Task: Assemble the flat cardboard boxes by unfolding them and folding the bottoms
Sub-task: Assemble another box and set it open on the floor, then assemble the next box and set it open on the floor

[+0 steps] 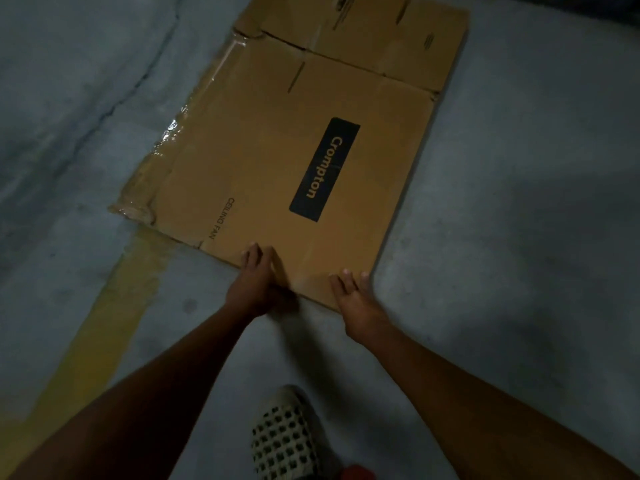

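A flat brown cardboard box [277, 150] lies on the grey concrete floor, with a black label reading "Crompton" and the words "CEILING FAN" printed on it. Clear tape runs along its left flaps, and its far flaps stretch out toward the top of the view. My left hand [252, 282] rests on the box's near edge, fingers curled over it. To its right, my right hand [353, 299] has its fingertips spread on the same edge close to the near right corner. Whether either hand grips the edge or only touches it cannot be told.
A worn yellow painted line [114, 306] runs over the floor from the box's near left corner toward the bottom left. My foot in a perforated white shoe [287, 438] stands below the hands. A crack crosses the floor [114, 105] at the upper left.
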Demonstrator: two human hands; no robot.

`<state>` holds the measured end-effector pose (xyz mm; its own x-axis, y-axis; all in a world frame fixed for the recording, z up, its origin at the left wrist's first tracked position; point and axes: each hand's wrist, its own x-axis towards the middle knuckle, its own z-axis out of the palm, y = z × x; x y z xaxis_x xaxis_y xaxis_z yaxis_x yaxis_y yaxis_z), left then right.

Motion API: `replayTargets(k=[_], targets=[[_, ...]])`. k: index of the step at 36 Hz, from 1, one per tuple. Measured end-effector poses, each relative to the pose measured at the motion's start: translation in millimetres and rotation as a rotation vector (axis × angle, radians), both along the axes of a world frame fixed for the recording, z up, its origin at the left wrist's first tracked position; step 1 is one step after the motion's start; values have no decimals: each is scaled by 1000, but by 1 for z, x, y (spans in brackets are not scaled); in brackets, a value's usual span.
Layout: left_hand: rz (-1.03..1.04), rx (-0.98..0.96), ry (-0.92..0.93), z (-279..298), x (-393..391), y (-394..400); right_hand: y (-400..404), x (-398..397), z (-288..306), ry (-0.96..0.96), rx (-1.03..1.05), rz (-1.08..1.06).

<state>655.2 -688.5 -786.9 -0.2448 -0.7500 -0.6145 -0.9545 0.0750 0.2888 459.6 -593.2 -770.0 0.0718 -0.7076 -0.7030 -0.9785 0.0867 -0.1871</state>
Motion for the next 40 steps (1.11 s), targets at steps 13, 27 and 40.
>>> replayTargets(k=[13,27,40], targets=[[-164,44,-33,65,-46,-11,-18,-46,55,-222,-39,-162],[-600,-239,-6,252,-193,0,7,-140,220,-205,-385,-324],[-922,-489,376,438,-327,165,195,-227,417,-118,-741,-611]])
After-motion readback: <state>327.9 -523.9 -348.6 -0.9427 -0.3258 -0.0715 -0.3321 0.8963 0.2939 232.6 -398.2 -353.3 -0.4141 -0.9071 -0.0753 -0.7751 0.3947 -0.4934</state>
